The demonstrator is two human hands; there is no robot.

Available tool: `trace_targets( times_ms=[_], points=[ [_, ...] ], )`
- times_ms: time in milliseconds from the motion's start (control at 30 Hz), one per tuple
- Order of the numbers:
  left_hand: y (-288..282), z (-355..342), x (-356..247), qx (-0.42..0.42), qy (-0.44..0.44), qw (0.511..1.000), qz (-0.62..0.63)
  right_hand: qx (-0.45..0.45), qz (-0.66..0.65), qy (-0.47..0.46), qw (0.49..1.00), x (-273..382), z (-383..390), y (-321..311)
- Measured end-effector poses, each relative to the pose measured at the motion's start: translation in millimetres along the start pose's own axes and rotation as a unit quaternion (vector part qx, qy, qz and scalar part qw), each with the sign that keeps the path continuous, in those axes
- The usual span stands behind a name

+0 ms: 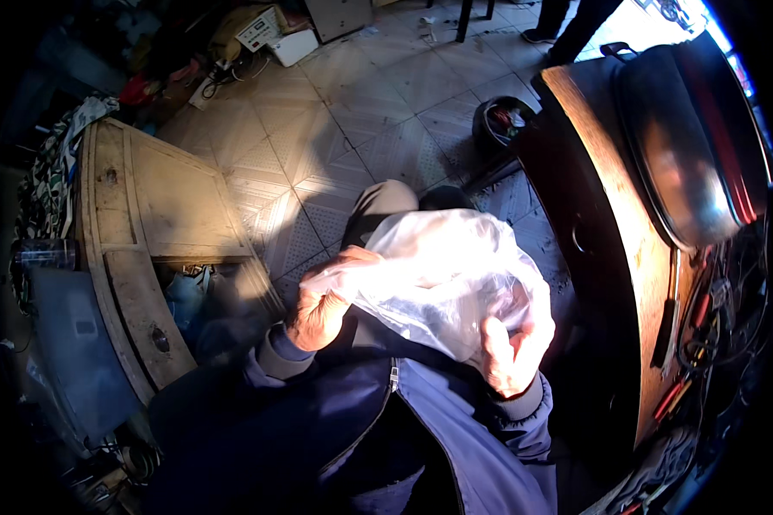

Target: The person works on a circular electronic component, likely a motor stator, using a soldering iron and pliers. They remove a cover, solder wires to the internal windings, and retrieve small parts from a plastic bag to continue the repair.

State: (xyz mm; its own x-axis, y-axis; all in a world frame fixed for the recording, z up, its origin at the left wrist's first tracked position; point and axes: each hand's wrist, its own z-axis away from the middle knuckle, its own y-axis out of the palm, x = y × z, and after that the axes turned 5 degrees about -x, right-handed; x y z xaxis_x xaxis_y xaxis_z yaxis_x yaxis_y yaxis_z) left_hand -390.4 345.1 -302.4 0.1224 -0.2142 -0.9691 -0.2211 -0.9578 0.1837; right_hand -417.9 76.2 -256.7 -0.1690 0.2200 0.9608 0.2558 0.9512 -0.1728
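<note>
A thin clear plastic bag (442, 257) is spread between my two hands above my lap, bright with sunlight. My left hand (318, 313) is closed on the bag's left edge, the film bunched at its fingers. At the opposite side my right hand (517, 356) holds the bag, its thumb raised in front and the other fingers partly behind the film. Whether anything lies inside the bag I cannot tell, because of glare and folds.
On my left stands a worn wooden cabinet (180, 197) with an open compartment. A wooden desk (614, 163) at right bears a large metal pot (674, 146) and several tools, including pliers (671, 399). A bin (505, 120) stands beyond it. Another person's legs (575, 26) show far off.
</note>
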Motion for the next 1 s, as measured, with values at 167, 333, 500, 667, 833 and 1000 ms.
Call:
trace_targets(
  times_ms=[167,333,500,667,833,1000],
  points=[
    [-3,-17,-35,0.119,0.105,0.976,-0.152,-0.053,0.172,-0.074,0.981,30,-2,-4],
    [-8,-13,-58,0.063,0.081,0.995,-0.017,-0.079,0.053,-0.083,0.992,44,9,-3],
    [6,-29,-137,0.130,0.238,0.959,-0.086,-0.102,0.083,-0.074,0.988,56,6,-9],
    [66,-19,-136,0.214,0.096,0.880,-0.412,-0.098,0.098,-0.094,0.986,64,5,-1],
    [72,-33,-88,0.168,0.054,0.735,-0.654,-0.083,0.085,-0.095,0.988,65,4,-1],
    [54,-42,-36,0.223,0.127,0.788,-0.560,-0.084,0.082,-0.096,0.988,66,3,-1]
  ],
)
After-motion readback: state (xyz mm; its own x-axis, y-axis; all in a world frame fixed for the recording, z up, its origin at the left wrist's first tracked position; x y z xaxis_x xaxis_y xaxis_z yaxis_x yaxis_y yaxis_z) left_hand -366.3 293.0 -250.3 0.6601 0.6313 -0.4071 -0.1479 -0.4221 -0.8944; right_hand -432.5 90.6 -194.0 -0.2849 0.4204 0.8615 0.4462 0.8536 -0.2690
